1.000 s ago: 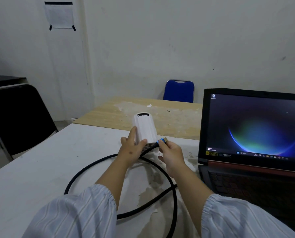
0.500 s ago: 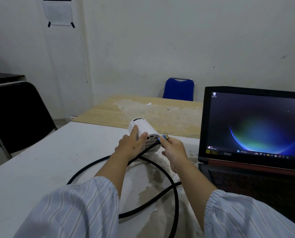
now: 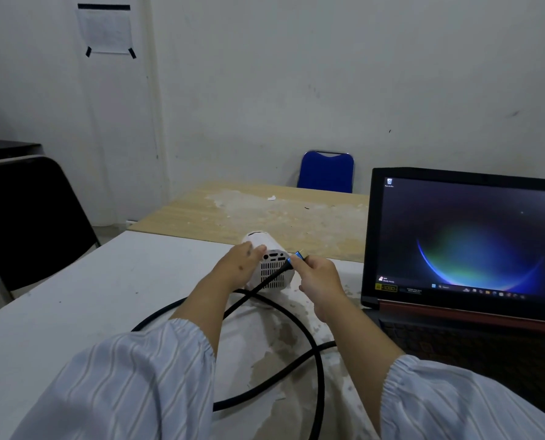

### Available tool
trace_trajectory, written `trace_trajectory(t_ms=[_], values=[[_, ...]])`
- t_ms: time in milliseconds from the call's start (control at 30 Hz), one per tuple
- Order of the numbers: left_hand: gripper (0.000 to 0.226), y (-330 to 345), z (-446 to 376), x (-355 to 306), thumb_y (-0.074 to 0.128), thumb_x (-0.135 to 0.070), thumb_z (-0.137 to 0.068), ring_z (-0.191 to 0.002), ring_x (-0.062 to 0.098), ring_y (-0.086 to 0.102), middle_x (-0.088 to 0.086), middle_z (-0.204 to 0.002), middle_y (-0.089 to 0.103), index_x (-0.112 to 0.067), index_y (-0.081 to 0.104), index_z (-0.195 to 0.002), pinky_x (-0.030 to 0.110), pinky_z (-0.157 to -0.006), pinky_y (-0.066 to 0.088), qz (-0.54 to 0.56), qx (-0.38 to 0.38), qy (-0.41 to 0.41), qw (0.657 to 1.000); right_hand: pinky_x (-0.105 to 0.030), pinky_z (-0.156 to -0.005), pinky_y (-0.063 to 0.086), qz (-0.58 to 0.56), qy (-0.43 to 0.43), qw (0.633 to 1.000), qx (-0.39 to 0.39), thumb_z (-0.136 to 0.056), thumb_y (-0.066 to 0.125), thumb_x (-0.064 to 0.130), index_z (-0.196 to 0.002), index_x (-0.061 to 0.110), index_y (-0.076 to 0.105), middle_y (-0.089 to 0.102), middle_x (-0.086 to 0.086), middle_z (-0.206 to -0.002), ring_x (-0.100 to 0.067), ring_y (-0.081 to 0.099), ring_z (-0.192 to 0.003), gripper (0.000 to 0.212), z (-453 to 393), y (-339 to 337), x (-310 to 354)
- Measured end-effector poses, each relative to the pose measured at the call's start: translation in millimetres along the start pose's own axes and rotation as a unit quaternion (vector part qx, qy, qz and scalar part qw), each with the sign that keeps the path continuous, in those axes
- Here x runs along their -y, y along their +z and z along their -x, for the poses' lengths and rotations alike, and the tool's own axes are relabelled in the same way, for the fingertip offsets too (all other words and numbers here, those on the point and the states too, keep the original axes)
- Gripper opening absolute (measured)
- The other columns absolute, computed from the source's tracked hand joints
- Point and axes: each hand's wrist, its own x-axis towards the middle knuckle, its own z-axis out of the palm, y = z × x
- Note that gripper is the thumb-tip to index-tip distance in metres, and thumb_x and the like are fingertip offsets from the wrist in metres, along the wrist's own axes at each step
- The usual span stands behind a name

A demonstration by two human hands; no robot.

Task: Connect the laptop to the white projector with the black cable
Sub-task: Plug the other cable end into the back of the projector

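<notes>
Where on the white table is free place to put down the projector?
Free: white table left of the left hand, toward the black chair. Crowded: the black cable loops between the arms; laptop fills the right side.

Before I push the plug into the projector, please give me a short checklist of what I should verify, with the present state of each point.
1. Left hand steadies projector: ok.
2. Ports face me, uncovered: ok.
3. Right hand grips plug: ok.
4. Plug lined up with port: not ok, it points up and away.
5. Cable free of knots: cannot tell, it loops and crosses itself.
6. Laptop on: ok.
</notes>
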Motion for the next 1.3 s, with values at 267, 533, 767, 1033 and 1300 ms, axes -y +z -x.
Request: trace_trajectory(t_ms=[267,533,767,1033,1300], values=[[0.045,1.8,0.2,0.8,0.03,-0.033,-0.099,-0.141,0.02,0.027,0.004,-0.155,0.029,-0.024,0.034,-0.143,0.03,-0.112,0.023,0.056,0.023,0.041,0.997,-0.027,-0.058,0.046,-0.219,0.082,0.971,0.055,-0.096,0.046,0.026,-0.086,0.018,0.054,0.064,-0.001,-0.079,-0.015,0.061,-0.069,0.016,5.6,16.7,-2.4],[0.044,2.6,1.8,-1.3,0.031,-0.034,-0.099,-0.134,0.026,0.037,0.008,-0.151,0.035,-0.027,0.035,-0.142,0.034,-0.106,0.032,0.106,0.026,0.022,0.994,-0.03,-0.054,0.045,-0.28,0.162,0.942,0.084,-0.099,0.038,0.021,-0.095,0.014,0.059,0.044,-0.004,-0.06,-0.015,0.037,-0.047,0.023,9.1,28.0,-0.5],[0.042,2.1,5.4,-3.8,0.03,-0.03,-0.099,-0.131,0.027,0.04,0.013,-0.149,0.036,-0.03,0.038,-0.141,0.033,-0.105,0.033,0.101,0.023,0.031,0.994,-0.023,-0.041,0.035,-0.176,0.157,0.967,0.093,-0.098,0.028,0.012,-0.111,0.018,0.053,0.057,-0.01,-0.066,-0.013,0.036,-0.047,0.028,10.8,32.3,9.5],[0.039,2.0,9.0,-5.4,0.031,-0.03,-0.099,-0.125,0.03,0.043,0.013,-0.144,0.038,-0.033,0.048,-0.134,0.039,-0.106,0.037,0.115,0.014,0.028,0.993,-0.022,-0.037,0.039,-0.127,0.137,0.98,0.063,-0.097,0.038,0.01,-0.126,0.008,0.052,0.061,-0.013,-0.065,-0.012,0.041,-0.04,0.032,1.4,33.9,-0.9],[0.036,1.9,10.1,-4.9,0.034,-0.025,-0.099,-0.122,0.027,0.044,0.013,-0.141,0.042,-0.03,0.055,-0.128,0.034,-0.102,0.038,0.144,0.005,0.034,0.989,-0.017,-0.032,0.038,-0.144,0.151,0.977,0.047,-0.093,0.045,0.006,-0.111,0.002,0.057,0.06,-0.017,-0.063,-0.014,0.039,-0.031,0.021,-3.0,33.9,-2.7]])
